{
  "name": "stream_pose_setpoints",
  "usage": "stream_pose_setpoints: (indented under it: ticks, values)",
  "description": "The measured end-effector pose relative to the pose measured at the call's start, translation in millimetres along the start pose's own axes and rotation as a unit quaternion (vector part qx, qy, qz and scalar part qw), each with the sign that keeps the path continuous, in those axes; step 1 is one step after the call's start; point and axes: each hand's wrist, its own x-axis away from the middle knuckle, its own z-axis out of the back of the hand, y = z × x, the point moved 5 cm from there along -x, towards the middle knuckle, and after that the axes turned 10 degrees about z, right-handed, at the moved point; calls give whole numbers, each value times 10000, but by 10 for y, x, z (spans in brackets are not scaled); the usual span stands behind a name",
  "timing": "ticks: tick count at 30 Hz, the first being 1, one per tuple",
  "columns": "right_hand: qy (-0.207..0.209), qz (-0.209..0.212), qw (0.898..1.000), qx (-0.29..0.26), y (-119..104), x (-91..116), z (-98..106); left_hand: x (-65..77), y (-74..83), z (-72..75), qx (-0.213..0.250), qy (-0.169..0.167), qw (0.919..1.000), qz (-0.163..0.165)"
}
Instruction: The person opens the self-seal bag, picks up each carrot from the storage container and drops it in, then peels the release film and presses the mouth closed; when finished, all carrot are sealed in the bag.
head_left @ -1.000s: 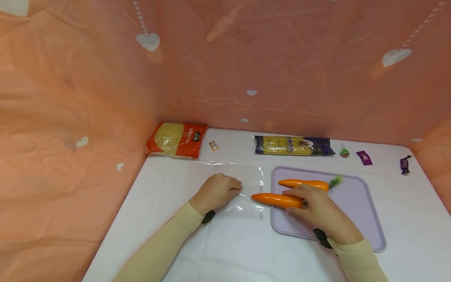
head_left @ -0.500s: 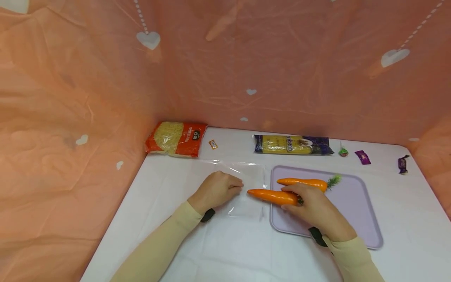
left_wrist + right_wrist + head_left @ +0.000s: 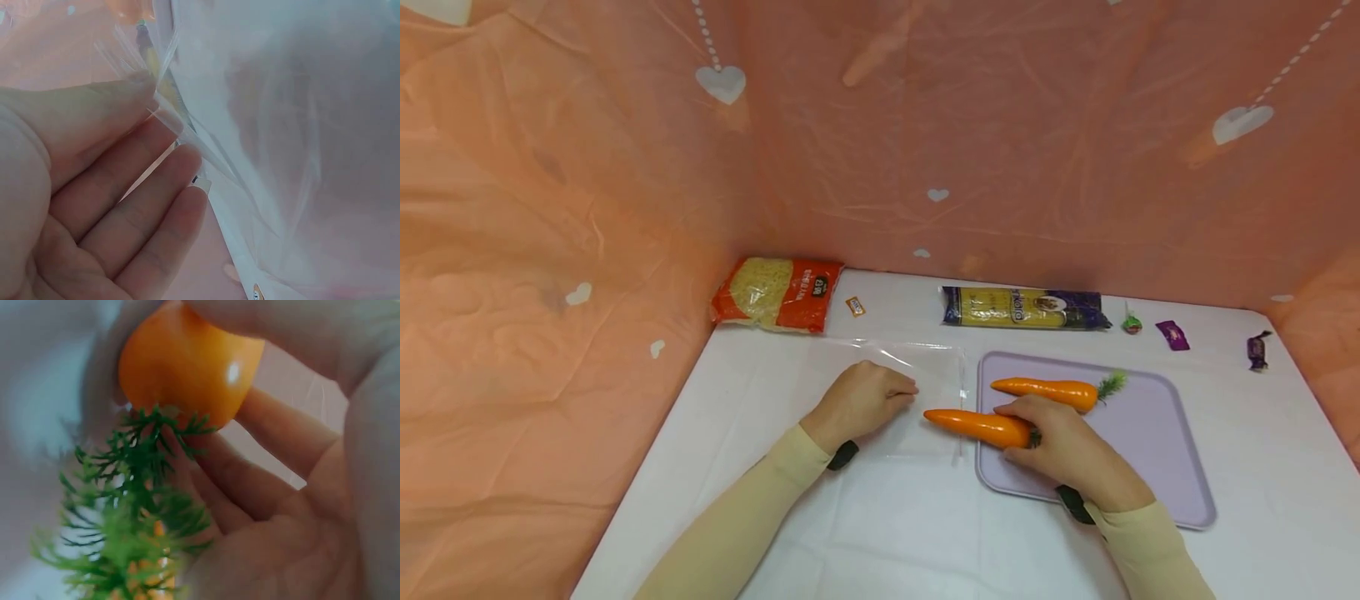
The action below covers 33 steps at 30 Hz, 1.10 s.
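Note:
My left hand (image 3: 861, 404) pinches the edge of a clear plastic bag (image 3: 936, 367) between thumb and forefinger. In the left wrist view the film of the bag (image 3: 281, 144) spreads out beyond the fingertips. With my right hand (image 3: 1063, 437) I grip a carrot (image 3: 977, 425) near its thick end, its tip pointing left over the bag. The right wrist view shows that carrot's orange end (image 3: 190, 369) between thumb and fingers, with green leaves (image 3: 134, 500) hanging toward the palm. A second carrot (image 3: 1048, 390) lies on the purple tray (image 3: 1150, 442) just behind.
Along the back lie a red bag of noodles (image 3: 778, 293), a small orange packet (image 3: 855, 307), a spaghetti pack (image 3: 1026, 308), a lollipop (image 3: 1132, 322), a purple sweet (image 3: 1172, 335) and a dark wrapped sweet (image 3: 1257, 352). Patterned orange cloth (image 3: 1000, 150) walls the table behind and at the sides.
My right hand has carried the carrot slightly left, so its tip reaches further over the bag. The left hand stays nearly in place, still pinching the bag.

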Motion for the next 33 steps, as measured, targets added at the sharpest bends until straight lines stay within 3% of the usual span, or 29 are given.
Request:
stream_pose_setpoints:
  ticks: [10,16,21,33]
  values:
    - [-57,-281,9994,-193,35,-31,20,-8,12,16,-59,58,9999,-79]
    - [176,-74,9994,-287,-55,-181,-1,-8,22,37,-34,105,9999,-63]
    - [285,-12,9987,-411,-131,-286,-64,2,20,47,-59,154,9998,-129]
    - [170,-402,9933,-1068,-271,-536,-314,6,17,71,-69,199,9997,-92]
